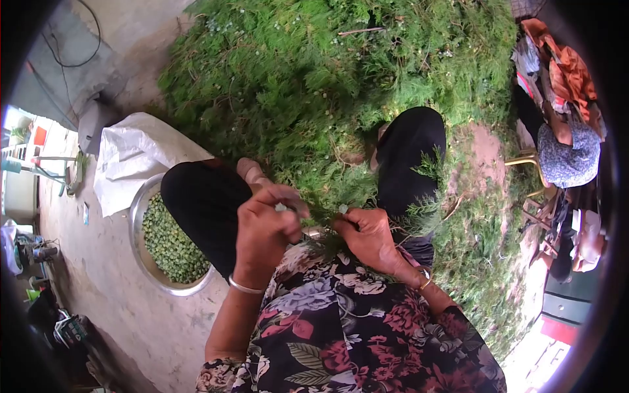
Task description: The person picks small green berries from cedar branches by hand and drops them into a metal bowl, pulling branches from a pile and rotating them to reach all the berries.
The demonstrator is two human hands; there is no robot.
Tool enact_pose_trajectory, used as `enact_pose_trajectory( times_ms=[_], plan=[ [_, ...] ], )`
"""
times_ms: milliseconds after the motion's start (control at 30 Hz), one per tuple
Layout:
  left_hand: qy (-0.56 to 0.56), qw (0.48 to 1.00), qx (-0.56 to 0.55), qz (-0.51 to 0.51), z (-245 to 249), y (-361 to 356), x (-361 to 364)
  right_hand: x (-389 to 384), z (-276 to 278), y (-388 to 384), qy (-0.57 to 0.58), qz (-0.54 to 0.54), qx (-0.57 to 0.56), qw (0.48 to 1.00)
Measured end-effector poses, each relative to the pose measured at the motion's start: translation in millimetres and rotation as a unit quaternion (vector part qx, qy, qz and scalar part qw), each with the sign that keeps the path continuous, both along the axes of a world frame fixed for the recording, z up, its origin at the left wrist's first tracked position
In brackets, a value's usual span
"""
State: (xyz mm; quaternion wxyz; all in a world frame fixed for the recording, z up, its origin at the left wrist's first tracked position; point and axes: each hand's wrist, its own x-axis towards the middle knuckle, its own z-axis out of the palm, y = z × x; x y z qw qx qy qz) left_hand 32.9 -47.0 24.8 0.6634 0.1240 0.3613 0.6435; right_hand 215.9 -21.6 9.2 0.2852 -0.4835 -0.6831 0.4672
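My left hand (265, 226) is raised over my lap with its fingers curled, slightly blurred. A small pale-green cone (280, 207) shows between its thumb and fingers. Close by on the right, my right hand (370, 239) pinches a leafy evergreen sprig (327, 232), which hangs over the lap of my floral shirt. Another pale cone (343, 209) shows at the tips of that hand's thumb and finger. Beside my left knee stands a round metal basin (135, 229) holding many green cones (171, 243).
A large heap of cut evergreen branches (282, 85) spreads ahead and to the right. A white sack (141, 147) lies against the basin on the concrete floor (98, 262). At the far right another person (569, 154) sits near a yellow-framed seat (529, 160).
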Motion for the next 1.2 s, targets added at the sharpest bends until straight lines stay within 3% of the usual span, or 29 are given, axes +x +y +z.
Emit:
enact_pose_trajectory(
  times_ms=[67,100,133,200,367,433,467,500,533,633,800,867,933,1033,1167,1200],
  plan=[
    [0.238,0.969,0.036,-0.059,-4,-5,13,-3,-2,-1,0.018,-0.024,0.007,1.000],
    [0.372,0.926,0.038,-0.048,-2,-3,22,-2,-3,-1,0.016,-0.024,0.006,1.000],
    [0.370,0.927,0.037,-0.048,-5,0,29,0,-5,-1,-0.007,-0.012,0.027,1.000],
    [0.573,0.813,0.096,-0.040,-16,5,39,1,-13,-1,-0.030,0.003,0.048,0.998],
    [0.588,0.798,0.090,-0.098,-27,9,31,-4,-11,-3,0.050,-0.015,0.065,0.997],
    [0.381,0.923,0.007,-0.049,-21,9,27,0,-3,1,0.046,-0.011,0.025,0.999],
    [0.381,0.923,0.006,-0.049,-23,13,19,4,-1,4,0.042,-0.009,-0.010,0.999],
    [0.193,0.981,-0.001,0.017,-26,18,7,8,-2,7,0.089,-0.015,-0.065,0.994],
    [-0.003,0.997,-0.006,0.083,-28,20,-3,11,-1,9,0.089,-0.014,-0.063,0.994],
    [-0.101,0.994,0.003,0.033,-16,14,-23,12,6,13,0.149,-0.049,-0.151,0.976],
    [0.009,0.999,0.026,-0.037,-17,-8,4,10,9,15,0.190,-0.077,-0.161,0.965],
    [0.231,0.970,-0.038,-0.070,-19,-7,19,10,15,15,0.181,-0.085,-0.180,0.963],
    [0.242,0.968,-0.028,-0.066,-30,-4,28,8,18,16,0.162,-0.091,-0.184,0.965],
    [0.441,0.895,0.057,-0.029,-34,2,39,10,9,14,0.146,-0.056,-0.166,0.974],
    [0.513,0.849,0.125,-0.010,-41,8,43,8,4,11,0.179,-0.054,-0.177,0.966],
    [0.391,0.918,0.047,-0.049,-37,6,43,9,5,11,0.175,-0.065,-0.172,0.967]
  ],
)
